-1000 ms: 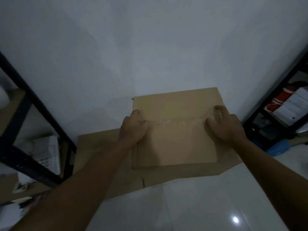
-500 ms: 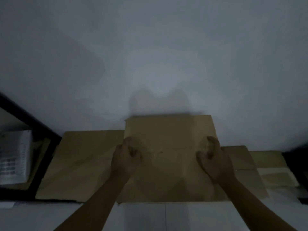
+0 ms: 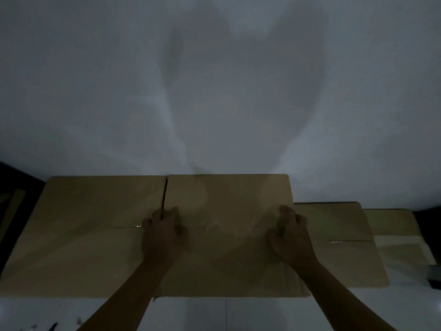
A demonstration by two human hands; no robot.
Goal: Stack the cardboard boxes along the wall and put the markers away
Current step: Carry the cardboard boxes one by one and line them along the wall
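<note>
A brown cardboard box [image 3: 229, 201] stands against the white wall, in the middle of the view. My left hand [image 3: 163, 232] grips its left side and my right hand [image 3: 290, 235] grips its right side, fingers curled over the edges. Another cardboard box [image 3: 90, 230] sits right beside it on the left, touching or nearly so. A lower cardboard box [image 3: 343, 237] lies to the right, and a further flat piece of cardboard [image 3: 396, 232] beyond that. No markers can be made out in this dim view.
The white wall [image 3: 214, 80] fills the upper view with my shadow on it. A dark shelf frame [image 3: 14, 187] stands at the far left. White tiled floor [image 3: 205, 314] runs along the bottom, with small dark things [image 3: 52, 327] at the lower left.
The box in my hands has gone down and toward the wall, ending beside the left box. My view has come closer and lower, so the side shelves have slid out of sight.
</note>
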